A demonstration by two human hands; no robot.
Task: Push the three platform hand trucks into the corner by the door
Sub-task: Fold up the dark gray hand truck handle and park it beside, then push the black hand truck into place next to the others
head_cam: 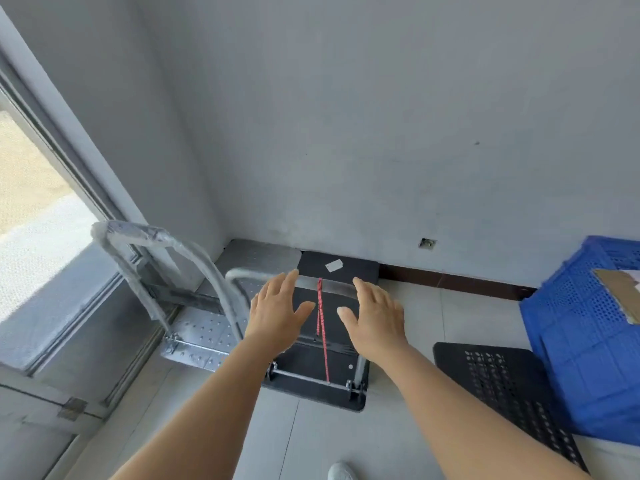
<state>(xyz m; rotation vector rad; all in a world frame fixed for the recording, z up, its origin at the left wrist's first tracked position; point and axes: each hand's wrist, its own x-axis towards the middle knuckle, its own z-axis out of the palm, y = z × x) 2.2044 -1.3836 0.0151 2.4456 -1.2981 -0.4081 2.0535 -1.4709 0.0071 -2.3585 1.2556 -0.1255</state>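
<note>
A silver platform hand truck [204,332] stands in the corner beside the glass door, its handle [138,233] wrapped in plastic. To its right a black platform hand truck [311,362] has its front against the wall, with a white label on its deck and a red cord [322,327] hanging from its grey handle bar [332,284]. My left hand [277,313] and my right hand [375,318] hover over that bar with fingers straight, holding nothing. A third black perforated platform [502,382] lies on the floor at the right.
A blue perforated plastic crate [581,327] with cardboard on it stands at the right, resting on the black perforated platform. The glass door frame [86,202] runs along the left. Grey walls meet at the corner. The toe of a shoe [341,471] shows at the bottom.
</note>
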